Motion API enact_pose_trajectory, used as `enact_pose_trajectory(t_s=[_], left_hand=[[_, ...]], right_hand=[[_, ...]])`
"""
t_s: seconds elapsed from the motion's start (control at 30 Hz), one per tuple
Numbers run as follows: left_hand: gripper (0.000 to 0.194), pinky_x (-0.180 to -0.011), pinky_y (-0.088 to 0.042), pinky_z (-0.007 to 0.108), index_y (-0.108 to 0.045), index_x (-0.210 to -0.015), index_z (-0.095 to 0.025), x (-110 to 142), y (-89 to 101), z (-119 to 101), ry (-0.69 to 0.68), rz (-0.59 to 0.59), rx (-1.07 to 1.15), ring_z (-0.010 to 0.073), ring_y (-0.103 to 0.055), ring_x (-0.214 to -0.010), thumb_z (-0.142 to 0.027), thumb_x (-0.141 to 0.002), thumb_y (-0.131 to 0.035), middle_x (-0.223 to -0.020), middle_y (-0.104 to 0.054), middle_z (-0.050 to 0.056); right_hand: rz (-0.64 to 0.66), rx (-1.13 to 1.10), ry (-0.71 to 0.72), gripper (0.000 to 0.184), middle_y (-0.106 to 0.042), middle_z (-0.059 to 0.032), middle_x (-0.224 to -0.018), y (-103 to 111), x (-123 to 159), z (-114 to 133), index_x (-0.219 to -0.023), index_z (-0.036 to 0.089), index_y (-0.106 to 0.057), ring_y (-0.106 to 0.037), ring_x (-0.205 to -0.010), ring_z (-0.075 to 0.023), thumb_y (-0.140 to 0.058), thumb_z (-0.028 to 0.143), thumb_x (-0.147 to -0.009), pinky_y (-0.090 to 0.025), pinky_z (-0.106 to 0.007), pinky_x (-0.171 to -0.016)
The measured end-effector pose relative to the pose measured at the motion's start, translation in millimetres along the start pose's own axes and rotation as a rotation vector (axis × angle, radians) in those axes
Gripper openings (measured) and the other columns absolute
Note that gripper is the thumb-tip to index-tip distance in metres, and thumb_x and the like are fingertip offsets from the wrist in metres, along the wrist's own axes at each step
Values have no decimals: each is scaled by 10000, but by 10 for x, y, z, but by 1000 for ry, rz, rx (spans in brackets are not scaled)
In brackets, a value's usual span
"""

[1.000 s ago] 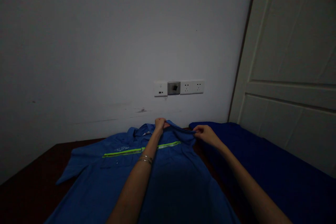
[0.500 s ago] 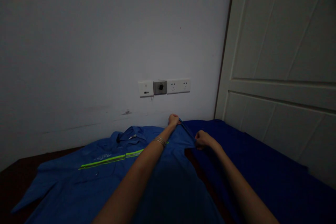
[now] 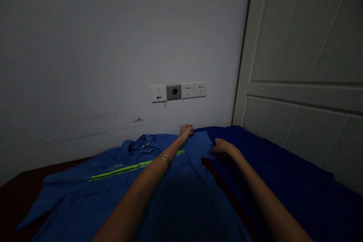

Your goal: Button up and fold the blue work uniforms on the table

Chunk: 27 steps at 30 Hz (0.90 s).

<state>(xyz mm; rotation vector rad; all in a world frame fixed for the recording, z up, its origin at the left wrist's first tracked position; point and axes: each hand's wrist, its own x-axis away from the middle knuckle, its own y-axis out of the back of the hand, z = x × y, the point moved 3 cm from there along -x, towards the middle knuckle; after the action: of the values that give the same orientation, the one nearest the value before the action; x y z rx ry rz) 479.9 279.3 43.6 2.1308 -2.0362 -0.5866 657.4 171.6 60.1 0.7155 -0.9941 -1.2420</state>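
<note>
A blue short-sleeved work shirt point(image 3: 119, 189) lies spread out, front side up, collar toward the wall, with a yellow-green reflective stripe across its chest. My left hand point(image 3: 186, 131), a bracelet at its wrist, is at the upper edge of the right-side sleeve point(image 3: 202, 145); its fingers are stretched out and hold nothing that I can see. At the sleeve's lower hem corner my right hand point(image 3: 222, 146) has its fingers closed on the cloth. The fingertips of this hand are partly hidden.
Darker blue cloth point(image 3: 283, 181) covers the right side, partly under the sleeve. A dark reddish-brown surface point(image 3: 22, 189) shows at the left. Behind stand a white wall point(image 3: 85, 45) with sockets point(image 3: 193, 90) and, at right, a pale panelled door point(image 3: 297, 45).
My left hand has let go of the sleeve's upper edge and its fingers have opened. The raised sleeve hem now lies flatter. My right hand has shifted slightly right.
</note>
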Motion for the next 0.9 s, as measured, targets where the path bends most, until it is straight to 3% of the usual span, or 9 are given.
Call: enact_pose_trajectory(t_s=[0.13,0.23,0.3,0.37,0.5,0.67,0.8,0.9], left_hand=[[224,-933,-388,300,-640,-863,-128,300,517,113,-77,-10,-187,183,-559,-999,-51,-704,-503,-996,-648,91],[294,-993,-334,322,-615,-1000,-144,546,698,247,-253,75,-566,197,-495,-1100,-94,-749,-469,-1111,-607,93],[340,-1020,-301,342,-560,-1120,-143,652,730,340,-349,143,-808,211,-446,-1165,-168,-801,-447,-1204,-558,104],[396,-1048,-260,363,-489,-1220,-146,693,740,428,-331,194,-910,224,-382,-1235,-263,-849,-416,-1298,-489,109],[490,-1064,-205,446,-372,-1332,-195,695,738,524,-198,239,-950,261,-247,-1324,-415,-899,-309,-1423,-337,103],[561,-1050,-104,563,-328,-1366,-245,714,715,541,-176,251,-981,331,-140,-1350,-521,-881,-268,-1466,-244,103],[580,-1025,-70,617,-333,-1365,-277,719,717,561,-137,201,-967,372,-113,-1345,-561,-867,-250,-1473,-222,107],[558,-1016,-92,624,-350,-1355,-283,714,741,569,-81,95,-949,379,-129,-1340,-539,-881,-205,-1463,-245,112]], right_hand=[[-267,47,34,296,-639,-198,-1024,61,-248,70,-986,76,-610,-619,-956,-237,-496,284,-808,-472,-257,-732],[-331,38,5,350,-598,-230,-1093,-26,-483,202,-1080,48,-565,-585,-1029,-255,-405,273,-865,-455,-301,-805],[-370,31,-23,384,-584,-252,-1096,-98,-619,286,-1116,18,-533,-583,-1031,-267,-364,276,-887,-452,-321,-818],[-404,27,-54,420,-571,-273,-1092,-167,-724,338,-1132,-8,-508,-580,-1030,-283,-336,298,-901,-453,-342,-820],[-463,35,-86,449,-571,-277,-1071,-293,-852,349,-1127,0,-488,-588,-1009,-298,-269,336,-924,-454,-390,-808],[-514,50,-85,440,-595,-254,-991,-392,-941,305,-1111,19,-463,-607,-963,-303,-290,375,-918,-455,-404,-794],[-536,53,-73,441,-508,-284,-1130,-366,-989,288,-1157,37,-419,-598,-985,-301,-299,386,-916,-458,-382,-782],[-502,50,-30,417,-565,-247,-1053,-314,-1001,276,-1143,60,-423,-602,-979,-280,-280,385,-925,-453,-371,-792]])
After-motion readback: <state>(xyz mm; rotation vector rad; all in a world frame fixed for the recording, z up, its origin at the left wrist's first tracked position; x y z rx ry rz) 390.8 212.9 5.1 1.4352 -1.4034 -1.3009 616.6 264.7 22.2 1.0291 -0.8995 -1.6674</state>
